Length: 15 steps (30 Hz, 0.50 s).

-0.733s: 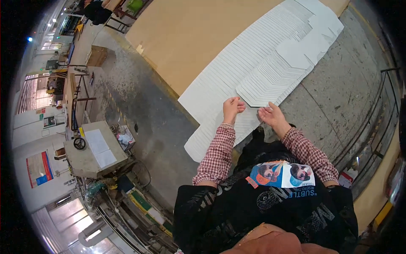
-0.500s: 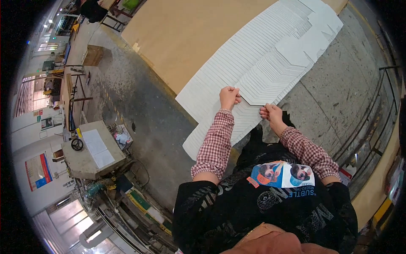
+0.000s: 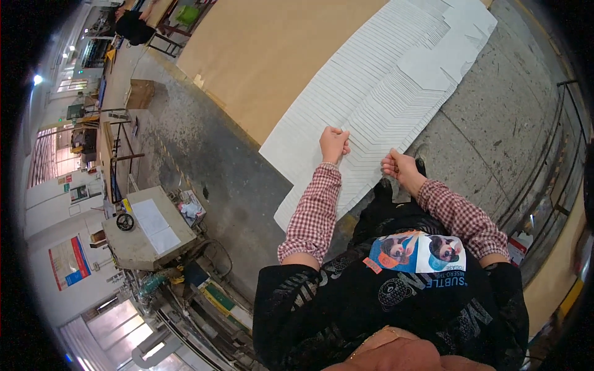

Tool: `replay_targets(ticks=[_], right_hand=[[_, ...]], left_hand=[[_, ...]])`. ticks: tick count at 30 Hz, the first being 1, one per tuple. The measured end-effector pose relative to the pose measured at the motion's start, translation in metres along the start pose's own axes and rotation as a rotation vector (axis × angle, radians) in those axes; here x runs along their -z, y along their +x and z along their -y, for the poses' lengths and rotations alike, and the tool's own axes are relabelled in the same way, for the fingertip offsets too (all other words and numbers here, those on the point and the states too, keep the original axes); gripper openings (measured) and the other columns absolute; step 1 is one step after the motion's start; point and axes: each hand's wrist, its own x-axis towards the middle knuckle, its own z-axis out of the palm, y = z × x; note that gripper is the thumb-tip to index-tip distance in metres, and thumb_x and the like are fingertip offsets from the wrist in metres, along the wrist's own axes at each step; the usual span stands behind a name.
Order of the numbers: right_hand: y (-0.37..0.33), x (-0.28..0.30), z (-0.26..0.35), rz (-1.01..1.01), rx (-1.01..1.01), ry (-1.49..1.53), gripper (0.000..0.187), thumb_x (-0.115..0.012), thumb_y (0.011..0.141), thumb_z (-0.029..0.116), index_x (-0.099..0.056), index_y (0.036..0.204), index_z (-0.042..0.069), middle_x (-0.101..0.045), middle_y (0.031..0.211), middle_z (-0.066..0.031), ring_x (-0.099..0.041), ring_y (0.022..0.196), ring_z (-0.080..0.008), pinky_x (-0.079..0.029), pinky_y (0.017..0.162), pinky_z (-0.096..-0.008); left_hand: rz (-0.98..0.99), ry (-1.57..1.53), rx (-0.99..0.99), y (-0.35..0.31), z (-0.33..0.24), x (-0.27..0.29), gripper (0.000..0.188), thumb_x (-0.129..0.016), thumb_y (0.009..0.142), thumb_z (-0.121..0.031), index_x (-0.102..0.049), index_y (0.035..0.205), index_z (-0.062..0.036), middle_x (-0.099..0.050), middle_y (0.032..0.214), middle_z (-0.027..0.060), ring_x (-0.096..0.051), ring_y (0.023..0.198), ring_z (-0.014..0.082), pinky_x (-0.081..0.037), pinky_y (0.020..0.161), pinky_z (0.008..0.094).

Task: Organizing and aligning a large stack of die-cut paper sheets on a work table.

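Note:
A long fan of overlapping white cut sheets covers the right side of a brown-topped table, its stepped edges running toward me. Over the near part of the fan is my left hand, fingers curled and closed. My right hand is closed too, thumb against the fingers, by the right edge of the sheets. Whether a sheet edge is pinched in either hand I cannot make out. Both forearms wear red-and-white checked sleeve covers.
Left of me stands a machine with a small black handwheel and papers on top. A cardboard box sits on the floor further off. At the far left a person in black is by another table. Curved rails run at the right.
Half a second ago a dark-outlined sheet edge stood raised between my hands; now it no longer shows. Both hands stay almost in place, and the view has shifted slightly.

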Motion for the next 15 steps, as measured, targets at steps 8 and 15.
replay_targets(ticks=[8,15], right_hand=[[0.01,-0.016,0.018,-0.12,-0.206,0.392,0.034,-0.049,0.087,0.022,-0.04,0.102,-0.007,-0.044,0.102,-0.0171,-0.05,0.088,-0.0232,-0.05,0.069,-0.0305],[0.012,-0.006,0.003,-0.028,0.058,0.3,0.021,-0.049,0.087,0.017,-0.044,0.088,-0.004,-0.055,0.073,-0.0122,-0.054,0.059,-0.0178,-0.048,0.052,-0.0252]], left_hand=[[0.009,-0.012,0.05,-0.007,-0.003,0.001,0.021,-0.058,0.079,-0.016,-0.055,0.072,0.0035,-0.055,0.056,0.0078,-0.049,0.037,0.0112,-0.038,0.033,0.0221],[0.012,-0.059,0.029,0.002,-0.02,0.001,0.019,-0.061,0.077,-0.013,-0.056,0.071,0.0046,-0.055,0.055,0.0077,-0.048,0.037,0.0095,-0.037,0.033,0.0221]])
